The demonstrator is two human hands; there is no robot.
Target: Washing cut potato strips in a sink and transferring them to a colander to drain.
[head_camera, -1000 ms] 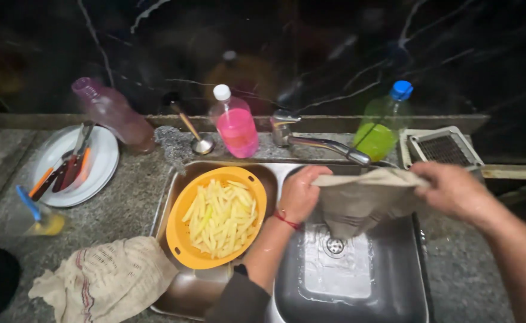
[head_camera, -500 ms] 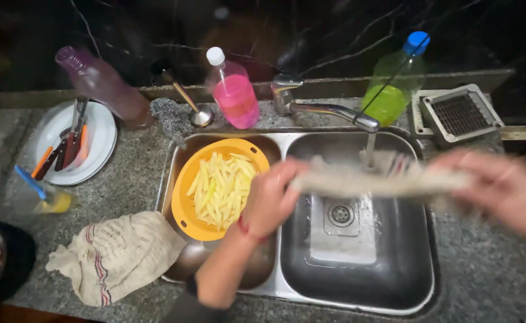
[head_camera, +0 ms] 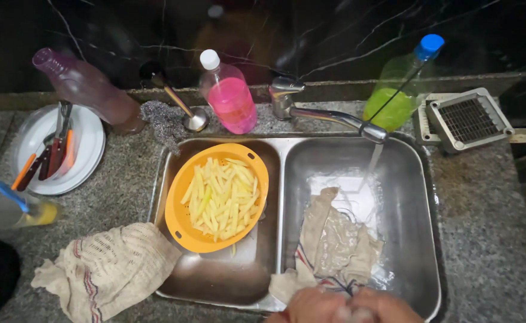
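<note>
Both hands have dropped to the 6 o'clock edge of the view since half a second ago, when they held the wet cloth (head_camera: 335,245) stretched level across the right basin (head_camera: 412,197); it now lies crumpled on that basin's floor, its near end drawn up toward them. Left hand (head_camera: 311,306) and right hand (head_camera: 382,308) sit side by side, touching, knuckles upward, only partly in view. Fingers are out of sight below the frame edge, so spread or pinched cannot be told. Water runs from the tap (head_camera: 335,116) into the basin at 12 o'clock of the cloth. Orange colander (head_camera: 182,224) of potato strips (head_camera: 221,200) stands in the left basin, unmoved; a second cloth (head_camera: 107,272) rests on the worktop (head_camera: 484,239).
</note>
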